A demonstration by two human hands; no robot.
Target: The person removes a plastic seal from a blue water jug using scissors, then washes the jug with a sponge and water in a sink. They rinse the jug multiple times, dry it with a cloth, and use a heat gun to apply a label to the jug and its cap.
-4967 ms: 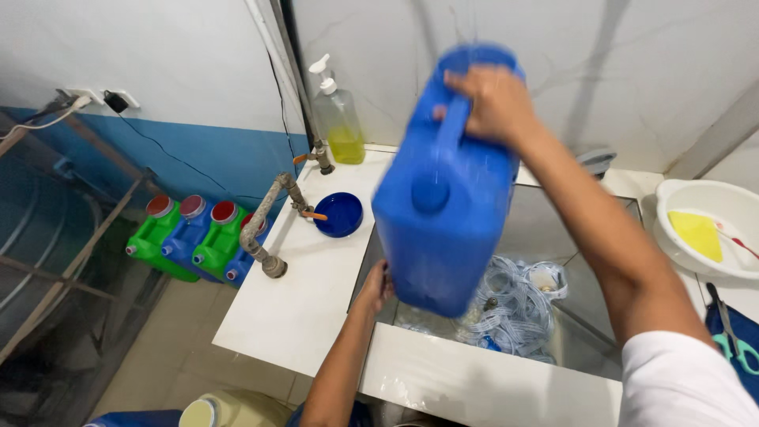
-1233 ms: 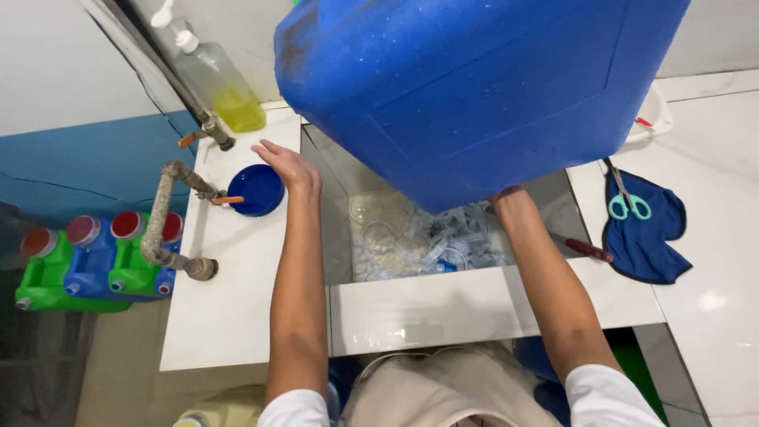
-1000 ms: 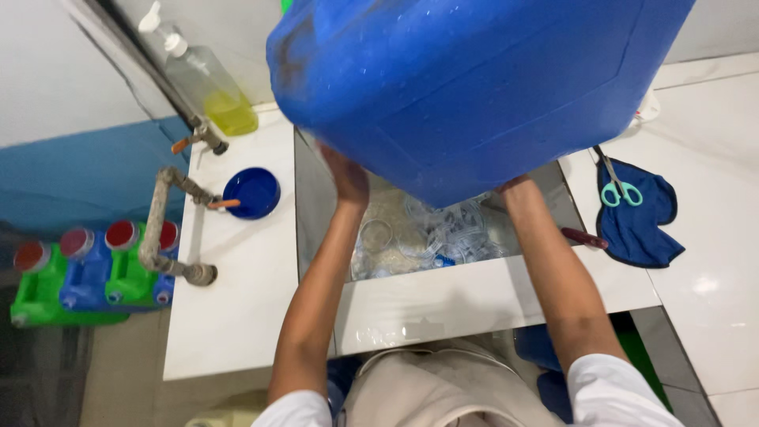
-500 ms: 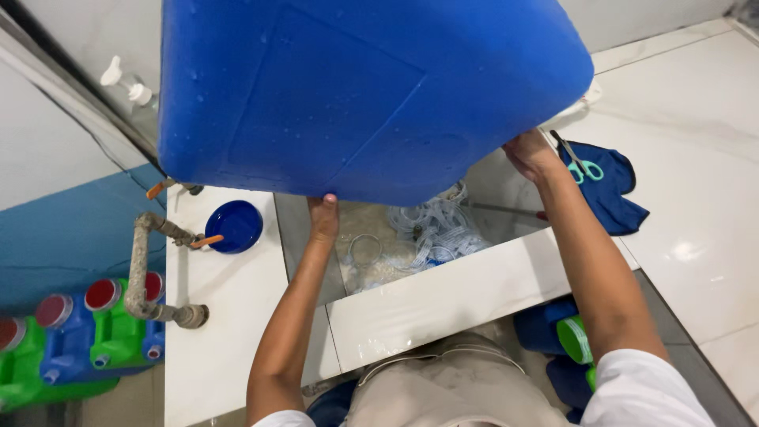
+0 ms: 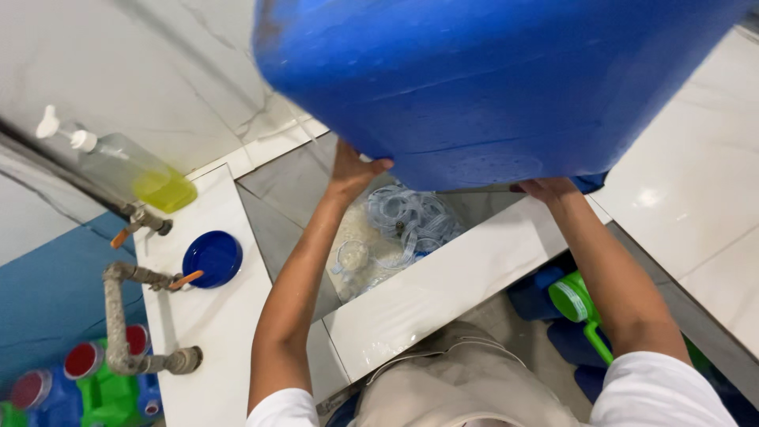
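A large blue plastic jerrycan [image 5: 490,79] fills the top of the view, raised above a white-tiled sink [image 5: 443,292]. My left hand [image 5: 352,170] presses against its underside at the left. My right hand [image 5: 545,188] supports it from below at the right, fingers partly hidden by the can. Beneath the can, in the sink basin, lie several clear plastic rings and small containers [image 5: 403,221].
A soap dispenser bottle with yellow liquid [image 5: 134,170] stands at the sink's back left, by a blue lid [image 5: 212,257] and a metal pipe with taps [image 5: 130,316]. Green and blue jugs with red caps [image 5: 87,383] sit on the floor at left. A green container [image 5: 573,300] is under the counter.
The jerrycan has been lifted higher and tilted closer to the camera. My left hand left the counter and went to the can's underside. The view swung left.
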